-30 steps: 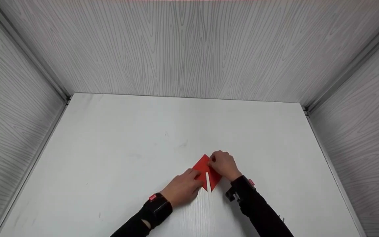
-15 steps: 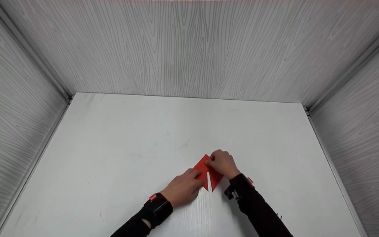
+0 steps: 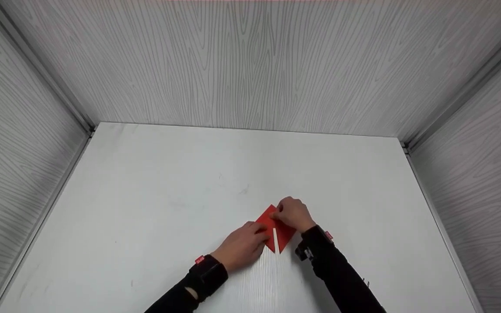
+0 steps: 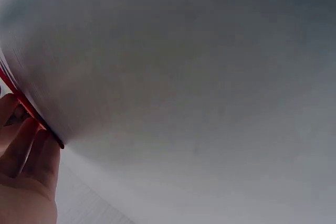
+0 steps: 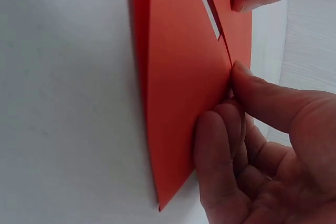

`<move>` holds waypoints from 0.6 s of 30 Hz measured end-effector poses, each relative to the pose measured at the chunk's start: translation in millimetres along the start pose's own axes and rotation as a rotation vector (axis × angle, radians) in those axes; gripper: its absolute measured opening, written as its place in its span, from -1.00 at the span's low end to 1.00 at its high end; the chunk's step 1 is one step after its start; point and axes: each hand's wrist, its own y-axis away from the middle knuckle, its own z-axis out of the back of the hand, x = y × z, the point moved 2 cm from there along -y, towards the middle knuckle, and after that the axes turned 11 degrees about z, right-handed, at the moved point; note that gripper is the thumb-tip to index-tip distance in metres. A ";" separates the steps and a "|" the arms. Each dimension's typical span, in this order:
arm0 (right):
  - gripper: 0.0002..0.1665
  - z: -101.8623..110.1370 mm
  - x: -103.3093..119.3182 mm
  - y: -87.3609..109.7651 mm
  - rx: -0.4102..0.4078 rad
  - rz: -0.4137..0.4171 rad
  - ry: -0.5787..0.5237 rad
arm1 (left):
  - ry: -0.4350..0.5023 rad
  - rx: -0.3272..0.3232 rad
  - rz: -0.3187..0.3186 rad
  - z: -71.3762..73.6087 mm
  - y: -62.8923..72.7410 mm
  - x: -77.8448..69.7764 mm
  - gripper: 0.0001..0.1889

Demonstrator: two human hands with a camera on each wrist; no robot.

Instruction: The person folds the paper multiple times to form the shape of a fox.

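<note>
A folded sheet of red paper [image 3: 285, 237] lies on the white table, with a narrow slit open between its two lower points. My left hand [image 3: 239, 247] rests on its left side, fingertips flat on the paper. My right hand [image 3: 294, 214] pinches a layer near the middle fold between thumb and index finger, close to the upper corner. In the right wrist view the paper's layers [image 5: 178, 103] stand slightly apart along the outer edge, and the right thumb sits at the end of the slit. Only a thin red edge of the paper [image 4: 31, 109] shows beside the left fingers.
The white table [image 3: 168, 174] spreads around both hands. Grey wood-grain panels enclose it at the back [image 3: 250, 65], the left [image 3: 20, 143] and the right [image 3: 476, 152]. Each wrist wears a black band over a black sleeve.
The right hand has shifted slightly to the left and up along the paper, its thumb closer to the centre line. The left hand stays almost in place.
</note>
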 end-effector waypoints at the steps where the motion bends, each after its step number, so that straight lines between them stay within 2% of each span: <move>1: -0.79 0.3 -0.2 0.4 -0.003 0.002 -0.004 | 0.007 -0.020 0.007 0.7 -2.4 0.0 -0.80; 3: -0.78 0.8 -0.3 1.1 -0.004 0.006 -0.013 | 0.028 -0.055 0.044 2.6 -8.3 0.6 -0.81; 6: -0.77 0.5 0.5 1.5 -0.004 0.007 -0.028 | 0.085 -0.086 0.142 6.9 -18.7 3.8 -0.83; 12: -0.77 -0.6 1.4 2.9 -0.002 0.004 -0.038 | 0.236 -0.073 0.369 11.1 -43.6 15.2 -0.87; 15: -0.77 -1.1 2.0 3.5 -0.004 0.005 -0.041 | 0.283 -0.067 0.446 9.8 -54.8 20.0 -0.88; 18: -0.77 -1.2 3.1 3.8 -0.010 0.008 -0.032 | 0.305 -0.087 0.486 6.8 -64.0 23.2 -0.88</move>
